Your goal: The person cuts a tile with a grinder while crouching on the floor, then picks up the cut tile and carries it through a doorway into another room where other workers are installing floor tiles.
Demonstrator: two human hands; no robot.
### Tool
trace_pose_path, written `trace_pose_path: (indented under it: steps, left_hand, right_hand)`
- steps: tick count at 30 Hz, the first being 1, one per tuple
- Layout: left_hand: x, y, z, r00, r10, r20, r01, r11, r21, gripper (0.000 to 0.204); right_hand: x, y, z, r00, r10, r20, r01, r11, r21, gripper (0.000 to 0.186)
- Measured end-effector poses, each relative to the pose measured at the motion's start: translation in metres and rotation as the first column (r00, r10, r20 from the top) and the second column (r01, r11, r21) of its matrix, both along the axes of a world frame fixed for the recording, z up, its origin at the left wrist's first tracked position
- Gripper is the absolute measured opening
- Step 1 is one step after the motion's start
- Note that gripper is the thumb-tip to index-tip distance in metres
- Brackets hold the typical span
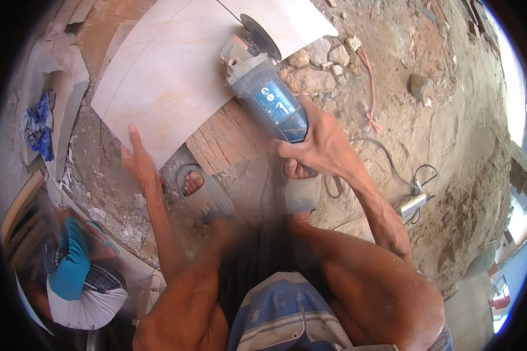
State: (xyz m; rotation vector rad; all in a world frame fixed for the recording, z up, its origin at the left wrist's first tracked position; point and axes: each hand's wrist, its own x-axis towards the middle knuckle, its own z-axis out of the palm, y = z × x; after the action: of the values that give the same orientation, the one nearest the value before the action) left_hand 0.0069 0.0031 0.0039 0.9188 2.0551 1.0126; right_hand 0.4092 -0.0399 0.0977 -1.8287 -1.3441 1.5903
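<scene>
My right hand (322,140) is wrapped round the rear body of a blue angle grinder (269,96). Its dark disc (260,36) stands on edge at a pale, marbled floor tile (170,76), in line with a narrow slit that runs to the far edge. A thin curved line is also marked across the tile's left part. At the near left corner my left hand (137,155) grips the tile's edge, thumb on top and the other fingers mostly hidden beneath. A cracked wooden board (225,137) lies partly under the tile.
Rocks (313,79) lie right of the disc. A power cord (386,149) runs over the dirt to a white socket strip (414,205), near a pink string (369,88). My sandalled feet are close to the board. Another person (85,281) sits at the lower left.
</scene>
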Motion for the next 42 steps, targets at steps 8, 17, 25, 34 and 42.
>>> trace_pose_path:
  steps: [8,17,25,34,42]
  left_hand:
    - [0.002,0.0,0.001,0.999,0.043,0.018,-0.043,0.999,0.006,0.062]
    - [0.003,0.001,0.003,1.0,0.015,-0.026,-0.015,1.0,-0.008,0.069]
    - [0.006,0.001,0.005,0.999,0.024,0.021,-0.024,1.0,-0.017,0.071]
    - [-0.002,0.002,-0.002,0.999,0.032,0.007,-0.032,0.999,0.011,0.064]
    - [0.004,0.001,-0.006,0.999,0.047,0.0,-0.047,0.999,0.006,0.066]
  right_hand:
    - [0.002,-0.002,-0.002,1.0,0.008,-0.015,-0.008,1.0,0.007,0.071]
    - [0.004,-0.004,0.004,0.998,-0.006,-0.064,0.003,0.999,-0.039,0.071]
    - [0.008,-0.015,0.009,0.998,-0.026,-0.063,0.022,0.997,-0.071,0.074]
    - [0.014,-0.024,0.011,0.999,-0.033,-0.034,0.03,0.994,-0.104,0.078]
    - [0.007,-0.022,0.012,0.996,-0.083,-0.035,0.082,0.996,-0.022,0.072]
